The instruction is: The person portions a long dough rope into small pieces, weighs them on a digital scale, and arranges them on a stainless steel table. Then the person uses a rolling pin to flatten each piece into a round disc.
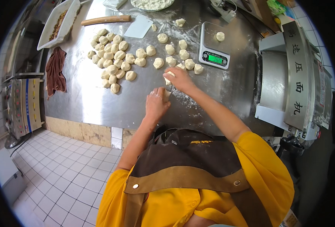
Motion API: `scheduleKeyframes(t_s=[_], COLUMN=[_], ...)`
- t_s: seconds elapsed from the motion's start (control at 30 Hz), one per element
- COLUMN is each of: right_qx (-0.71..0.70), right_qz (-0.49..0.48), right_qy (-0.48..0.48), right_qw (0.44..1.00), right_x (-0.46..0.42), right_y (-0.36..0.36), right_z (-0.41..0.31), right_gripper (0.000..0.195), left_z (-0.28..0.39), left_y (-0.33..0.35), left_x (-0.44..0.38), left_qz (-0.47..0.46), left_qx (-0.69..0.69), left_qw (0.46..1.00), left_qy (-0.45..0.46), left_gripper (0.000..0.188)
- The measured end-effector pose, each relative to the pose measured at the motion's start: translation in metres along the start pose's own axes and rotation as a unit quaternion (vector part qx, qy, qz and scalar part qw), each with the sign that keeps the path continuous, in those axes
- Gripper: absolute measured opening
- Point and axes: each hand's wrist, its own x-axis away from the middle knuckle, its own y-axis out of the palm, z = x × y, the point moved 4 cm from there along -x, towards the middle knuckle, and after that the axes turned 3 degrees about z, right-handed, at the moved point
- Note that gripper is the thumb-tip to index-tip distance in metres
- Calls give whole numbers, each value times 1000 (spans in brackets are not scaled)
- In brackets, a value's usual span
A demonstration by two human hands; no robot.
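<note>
My left hand [157, 103] is low over the steel table, its fingers curled around a piece of dough [166, 96] that shows at their right side. Just above and to the right, my right hand [180, 79] grips another dough piece [169, 78] between thumb and fingers. Several dough balls [189, 64] lie around and beyond that hand. A large group of smoother dough balls [108, 55] sits to the left. One more ball [220, 36] rests on the plate of a digital kitchen scale [214, 63] at the right.
A wooden rolling pin [106, 20] and a white plastic dough scraper [138, 27] lie at the back of the steel table [133, 105]. Behind them stands a bowl of flour [152, 4]. A white tray [44, 39] and brown cloth [55, 71] are left; a dough-pressing machine [275, 82] stands right.
</note>
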Motion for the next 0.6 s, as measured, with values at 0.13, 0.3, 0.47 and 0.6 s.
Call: scheduleKeyframes(t_s=[0.13,0.3,0.47,0.6], right_qx=[178,175,36,-87], right_qz=[24,75,97,-52], right_qy=[-79,-167,-46,117], right_qw=[980,967,994,988], right_x=[-3,10,35,66], right_y=[18,22,-9,-14], right_z=[-12,-20,-17,-17], right_gripper=[29,29,26,26], left_z=[-4,-11,-17,2], left_y=[2,1,6,5], left_x=[16,24,20,22], left_qz=[42,64,20,29], left_qx=[-19,-63,63,140], left_qw=[999,996,995,988], left_qy=[-10,-20,-69,-51], left_gripper=[60,42,38,37])
